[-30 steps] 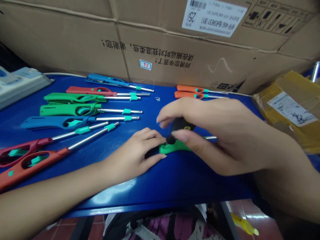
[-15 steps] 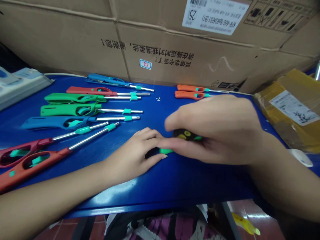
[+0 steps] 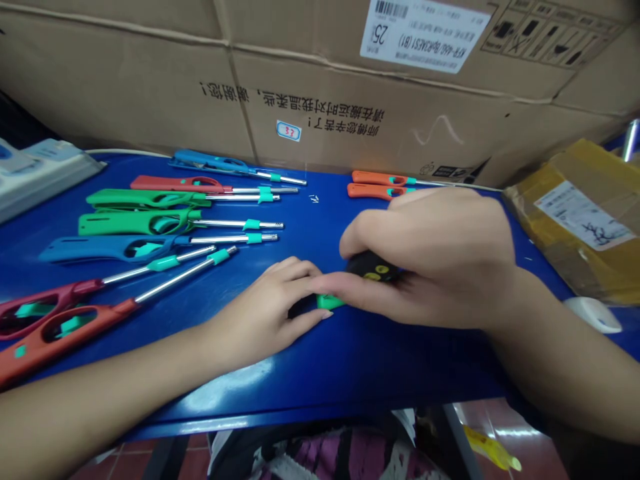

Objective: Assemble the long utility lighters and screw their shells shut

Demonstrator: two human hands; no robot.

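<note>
My left hand rests on the blue table, its fingers and thumb closed on a green plastic piece, apparently part of a lighter body; most of it is hidden. Right above it, my right hand grips a black handle with yellow marks, which looks like a screwdriver's. The tip of that tool is out of sight behind my fingers. My right thumb reaches across to the left fingertips. Slight blur shows on my right hand.
Several long-necked lighters, among them a blue one and an orange one, lie to the left. Two orange lighters lie at the back. Tiny silver bits lie mid-table. A large carton walls the rear; a taped parcel sits right.
My right hand has turned slightly around the black handle, showing its yellow marks at a different angle. The left hand keeps its place, and the view has shifted a little.
</note>
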